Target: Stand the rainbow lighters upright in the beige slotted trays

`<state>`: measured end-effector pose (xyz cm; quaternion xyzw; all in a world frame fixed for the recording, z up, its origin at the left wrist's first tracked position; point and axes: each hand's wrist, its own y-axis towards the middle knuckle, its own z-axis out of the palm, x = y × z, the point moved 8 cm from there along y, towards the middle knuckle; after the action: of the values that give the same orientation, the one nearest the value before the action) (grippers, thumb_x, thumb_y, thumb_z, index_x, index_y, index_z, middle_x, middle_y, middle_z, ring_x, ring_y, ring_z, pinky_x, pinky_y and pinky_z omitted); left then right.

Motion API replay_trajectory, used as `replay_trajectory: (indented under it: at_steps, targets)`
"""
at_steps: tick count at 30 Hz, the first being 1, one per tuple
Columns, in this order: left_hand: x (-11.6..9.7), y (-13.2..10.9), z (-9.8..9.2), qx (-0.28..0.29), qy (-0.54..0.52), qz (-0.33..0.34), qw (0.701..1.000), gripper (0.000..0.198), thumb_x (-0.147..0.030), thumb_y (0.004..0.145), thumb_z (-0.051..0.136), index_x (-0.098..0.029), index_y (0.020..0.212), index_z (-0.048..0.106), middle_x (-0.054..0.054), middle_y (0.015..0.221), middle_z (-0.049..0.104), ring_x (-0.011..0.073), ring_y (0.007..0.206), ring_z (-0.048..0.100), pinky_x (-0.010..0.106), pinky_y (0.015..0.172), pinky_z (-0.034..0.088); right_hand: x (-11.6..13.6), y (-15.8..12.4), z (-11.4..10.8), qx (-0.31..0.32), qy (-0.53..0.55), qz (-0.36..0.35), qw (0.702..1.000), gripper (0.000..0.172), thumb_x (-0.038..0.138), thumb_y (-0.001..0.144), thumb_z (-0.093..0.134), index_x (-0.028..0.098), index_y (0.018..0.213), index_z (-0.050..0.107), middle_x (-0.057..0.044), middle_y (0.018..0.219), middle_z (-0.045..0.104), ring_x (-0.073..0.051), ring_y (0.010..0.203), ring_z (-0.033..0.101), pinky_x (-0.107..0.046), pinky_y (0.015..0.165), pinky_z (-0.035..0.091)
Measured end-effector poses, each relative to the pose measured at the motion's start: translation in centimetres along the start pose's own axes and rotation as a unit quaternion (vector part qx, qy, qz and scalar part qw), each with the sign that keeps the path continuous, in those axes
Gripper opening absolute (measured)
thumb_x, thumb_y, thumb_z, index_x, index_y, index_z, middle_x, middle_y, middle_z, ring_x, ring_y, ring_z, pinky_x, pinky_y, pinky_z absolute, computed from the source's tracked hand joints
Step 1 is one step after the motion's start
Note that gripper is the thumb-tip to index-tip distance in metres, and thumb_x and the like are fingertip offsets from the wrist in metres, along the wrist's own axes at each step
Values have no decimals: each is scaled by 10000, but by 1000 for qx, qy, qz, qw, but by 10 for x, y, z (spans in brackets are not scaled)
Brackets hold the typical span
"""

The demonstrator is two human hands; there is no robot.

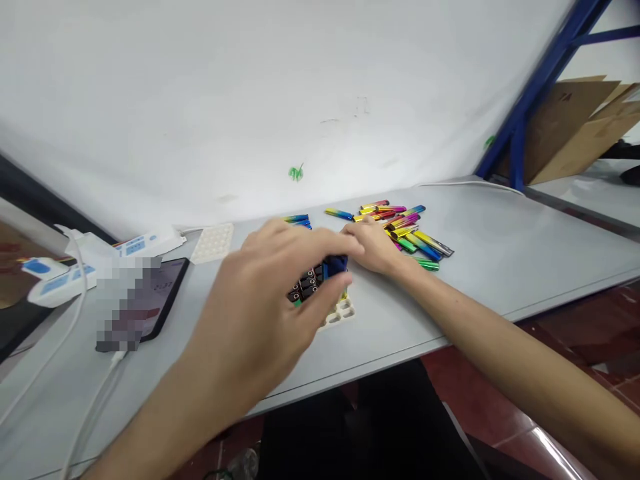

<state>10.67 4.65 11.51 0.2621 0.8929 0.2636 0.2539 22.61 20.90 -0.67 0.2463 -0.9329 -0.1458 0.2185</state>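
My left hand (pixel 270 293) hovers over a white slotted tray (pixel 343 311) holding several upright sticks with black ends (pixel 306 285); its fingertips pinch a dark blue stick (pixel 336 266). My right hand (pixel 373 247) rests palm down on the grey table (pixel 500 253), fingers reaching into a heap of rainbow-coloured metallic sticks (pixel 407 230). Whether the right fingers grip one is hidden.
A second white slotted tray (pixel 214 241) lies by the white wall. A phone (pixel 160 297) and white power strips (pixel 135 245) with cables lie at the left. Blue shelf frame (pixel 540 87) and cardboard (pixel 575 127) stand at the right. The table's front edge is near.
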Motion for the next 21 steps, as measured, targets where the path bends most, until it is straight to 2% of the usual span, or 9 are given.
replay_trajectory:
  at_steps: [4,9,11,15,18,21]
  targets:
    - [-1,-10,21,28,108,54,992,108,-334,850,669,-335,958,661,-13,816,714,242,844,601,447,853,440,3,-1,-2,1,29,4,1000,194,309,904,539,205,884,702,-62,876,738,-286,1004,532,-384,855,410]
    - [11,-18,44,64,176,86,979,106,-336,845,685,-285,923,633,-10,765,713,231,826,570,411,792,399,1,-1,1,1,5,-6,1000,223,320,926,511,207,886,700,-72,892,723,-281,996,529,-399,895,404]
    - [13,-19,50,78,192,91,974,115,-342,838,697,-272,907,638,-5,750,711,227,819,563,400,770,386,-1,-1,0,-21,-19,-11,1000,248,339,931,503,197,938,706,-96,965,703,-288,1018,518,-412,923,396]
    - [14,-22,60,93,206,100,969,124,-325,829,714,-252,906,650,-4,734,700,220,824,550,403,793,376,-5,9,-6,-75,-95,-8,993,361,368,917,518,156,1174,656,-160,1193,622,-336,1167,451,-456,993,357]
    - [13,-26,63,89,206,112,968,137,-305,834,707,-238,946,665,8,784,691,223,838,530,393,771,380,-9,27,1,-44,-149,-2,988,465,368,901,522,114,1285,589,-197,1296,579,-376,1271,397,-492,1040,308]
    - [11,-31,61,60,212,121,968,180,-266,835,700,-232,1011,682,47,916,663,223,865,510,374,748,394,-20,49,14,9,-186,23,982,529,368,888,521,83,1333,552,-219,1328,572,-401,1360,329,-516,1088,235]
